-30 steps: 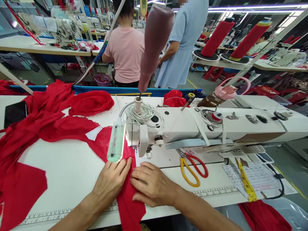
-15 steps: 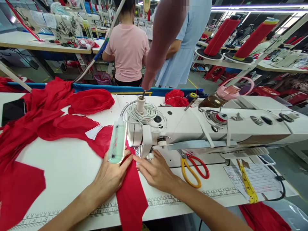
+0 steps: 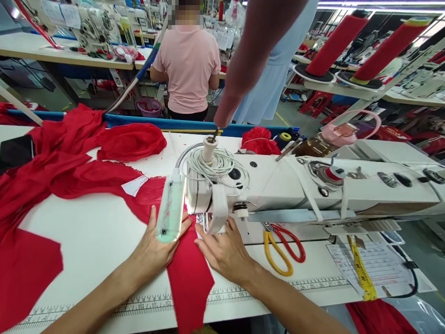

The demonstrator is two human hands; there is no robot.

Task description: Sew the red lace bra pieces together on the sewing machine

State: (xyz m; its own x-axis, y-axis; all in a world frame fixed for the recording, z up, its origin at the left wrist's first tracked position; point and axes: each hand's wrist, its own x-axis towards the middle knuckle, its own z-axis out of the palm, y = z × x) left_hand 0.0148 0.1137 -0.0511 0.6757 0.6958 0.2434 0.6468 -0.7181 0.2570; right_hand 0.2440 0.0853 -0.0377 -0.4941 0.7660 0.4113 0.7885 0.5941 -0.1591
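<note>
My left hand (image 3: 158, 243) lies on red fabric (image 3: 191, 283) at the needle area of a white sewing machine (image 3: 274, 181), its fingers stretched out and partly hidden behind a pale green lamp (image 3: 170, 208). Across the strip, my right hand (image 3: 225, 254) rests with fingers extended and apart, its index fingertip at the fabric edge close to the presser foot (image 3: 203, 219). The strip runs from under the machine head down over the table's front edge. Red-and-yellow handled scissors (image 3: 283, 246) lie right of my right hand.
Heaped red fabric (image 3: 69, 162) covers the table's left side, beside a dark flat object (image 3: 15, 153). A printed ruler (image 3: 142, 306) runs along the front. Papers (image 3: 371, 264) and a yellow tape measure (image 3: 362, 269) lie right. Two people stand beyond; a blurred tapered shape (image 3: 250, 60) rises above the machine.
The fingertips of my two hands have drawn slightly apart, and my left hand's fingers are spread wider. The view has shifted a little, so the machine appears further right.
</note>
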